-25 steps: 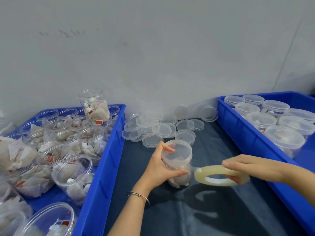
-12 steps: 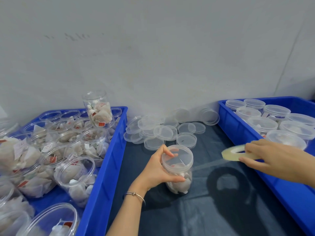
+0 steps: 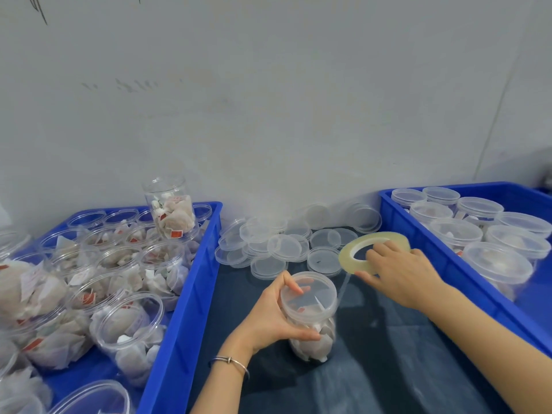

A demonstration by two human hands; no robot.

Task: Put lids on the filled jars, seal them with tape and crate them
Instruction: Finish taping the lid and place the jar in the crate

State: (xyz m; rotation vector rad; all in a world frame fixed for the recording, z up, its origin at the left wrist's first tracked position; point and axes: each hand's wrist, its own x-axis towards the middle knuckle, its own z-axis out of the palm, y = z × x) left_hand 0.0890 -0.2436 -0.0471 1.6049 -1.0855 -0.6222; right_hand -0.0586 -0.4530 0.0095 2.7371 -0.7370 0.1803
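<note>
- While left hand (image 3: 276,316) clamps the lidded jar (image 3: 310,315), right hand (image 3: 398,274) pinches the tape roll (image 3: 346,253), strip stretched between.
- Risk: slack strip wrinkles or self-sticks; poor seal.

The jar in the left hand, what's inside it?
The lidded jar gripped by the left hand holds pale pouches, one with a small red tag. The palm covers its left side, so contents there are hidden.

So my right hand (image 3: 400,273) swung the yellowish ring-shaped tape roll (image 3: 373,252) from low beside the clear lidded plastic jar (image 3: 310,315) out right, then back behind it, over the loose clear round lids (image 3: 283,246).
</note>
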